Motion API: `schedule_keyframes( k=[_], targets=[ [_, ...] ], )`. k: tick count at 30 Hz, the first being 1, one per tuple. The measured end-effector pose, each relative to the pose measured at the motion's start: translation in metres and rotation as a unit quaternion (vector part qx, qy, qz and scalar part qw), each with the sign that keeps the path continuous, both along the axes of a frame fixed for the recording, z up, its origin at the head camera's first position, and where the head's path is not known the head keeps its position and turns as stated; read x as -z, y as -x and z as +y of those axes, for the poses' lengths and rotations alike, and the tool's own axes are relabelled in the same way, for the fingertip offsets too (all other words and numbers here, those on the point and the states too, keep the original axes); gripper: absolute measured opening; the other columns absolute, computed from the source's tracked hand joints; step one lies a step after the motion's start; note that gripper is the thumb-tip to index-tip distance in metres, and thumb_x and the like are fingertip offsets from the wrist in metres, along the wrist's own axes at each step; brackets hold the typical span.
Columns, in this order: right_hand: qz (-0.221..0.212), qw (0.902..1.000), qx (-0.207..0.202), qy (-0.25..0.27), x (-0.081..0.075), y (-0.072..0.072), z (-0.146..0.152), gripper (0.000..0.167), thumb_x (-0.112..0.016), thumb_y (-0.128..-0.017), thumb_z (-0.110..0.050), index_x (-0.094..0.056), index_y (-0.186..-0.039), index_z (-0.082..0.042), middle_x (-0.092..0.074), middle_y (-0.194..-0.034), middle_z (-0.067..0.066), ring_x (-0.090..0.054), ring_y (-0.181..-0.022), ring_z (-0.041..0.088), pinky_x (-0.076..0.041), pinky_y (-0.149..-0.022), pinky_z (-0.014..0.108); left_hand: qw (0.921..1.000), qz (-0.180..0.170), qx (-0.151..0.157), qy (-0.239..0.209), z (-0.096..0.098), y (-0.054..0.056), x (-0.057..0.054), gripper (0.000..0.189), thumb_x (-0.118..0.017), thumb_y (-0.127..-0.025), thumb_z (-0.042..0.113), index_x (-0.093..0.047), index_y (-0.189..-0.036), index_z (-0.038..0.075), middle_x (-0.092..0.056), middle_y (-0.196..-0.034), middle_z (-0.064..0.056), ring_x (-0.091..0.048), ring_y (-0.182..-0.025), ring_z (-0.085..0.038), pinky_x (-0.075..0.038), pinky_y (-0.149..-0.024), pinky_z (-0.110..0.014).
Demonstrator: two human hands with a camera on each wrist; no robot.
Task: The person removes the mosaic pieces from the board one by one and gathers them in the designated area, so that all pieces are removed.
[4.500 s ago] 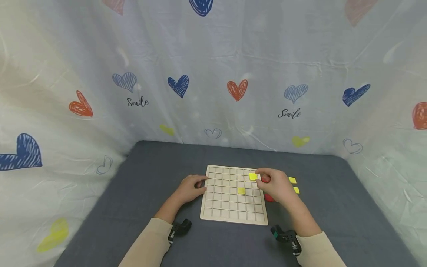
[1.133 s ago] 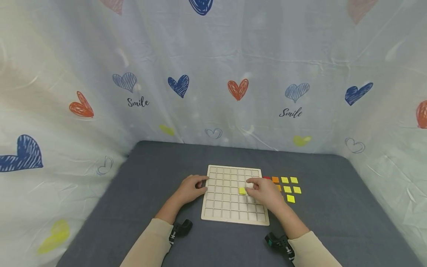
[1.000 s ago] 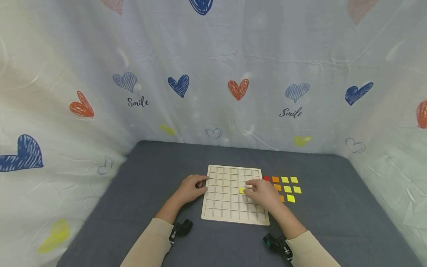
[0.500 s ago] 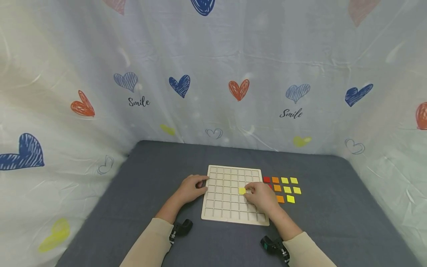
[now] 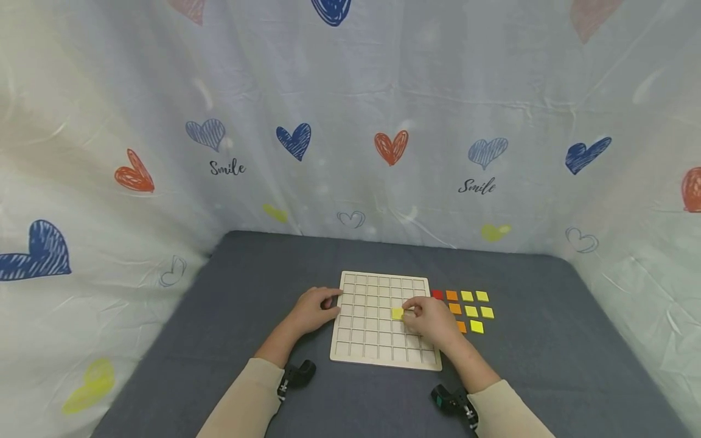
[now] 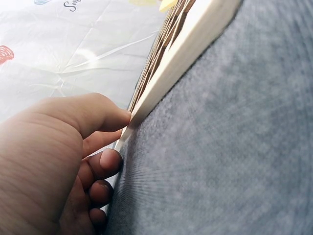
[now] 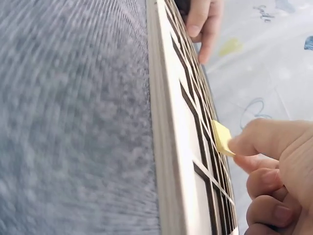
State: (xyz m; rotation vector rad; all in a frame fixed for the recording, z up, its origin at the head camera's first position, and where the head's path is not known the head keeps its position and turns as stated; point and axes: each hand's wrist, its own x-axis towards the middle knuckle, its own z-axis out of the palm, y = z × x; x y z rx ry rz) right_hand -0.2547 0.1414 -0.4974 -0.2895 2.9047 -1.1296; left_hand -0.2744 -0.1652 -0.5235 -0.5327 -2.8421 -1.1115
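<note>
A pale wooden board with a raised grid lies flat on the dark table. My left hand rests at its left edge, thumb and index finger extended against the side; its other fingers curl loosely in the left wrist view. My right hand is over the right half of the board. Its thumb and index finger pinch the corner of a yellow square tile, which is on the grid. From the head view that yellow tile shows just left of the fingertips.
Right of the board lie several loose tiles in rows: yellow ones, orange ones and a red one, partly hidden by my right hand. A heart-printed curtain hangs behind the table.
Since the oldest frame my right hand, then pinching a yellow tile near the board's upper right, has moved down and left to the tile on the grid. My left hand has stayed put.
</note>
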Motion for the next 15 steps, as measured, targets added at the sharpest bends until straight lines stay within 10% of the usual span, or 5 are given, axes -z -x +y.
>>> schedule_keyframes(
  k=[15],
  targets=[
    [-0.003,0.9999,-0.017,0.000,0.0014,0.0031,-0.0020,0.024,-0.080,-0.088,-0.018,-0.076,-0.111,-0.013,-0.051,-0.070,0.000,-0.039,-0.056,0.015,-0.033,-0.057,0.032,1.0000,-0.001,-0.005,0.002,0.0001,-0.0002,0.0000,0.040,-0.072,-0.094,0.018,-0.070,-0.133,0.011,-0.047,-0.072,0.005,-0.040,-0.071,-0.014,-0.035,-0.071,-0.035]
  ],
)
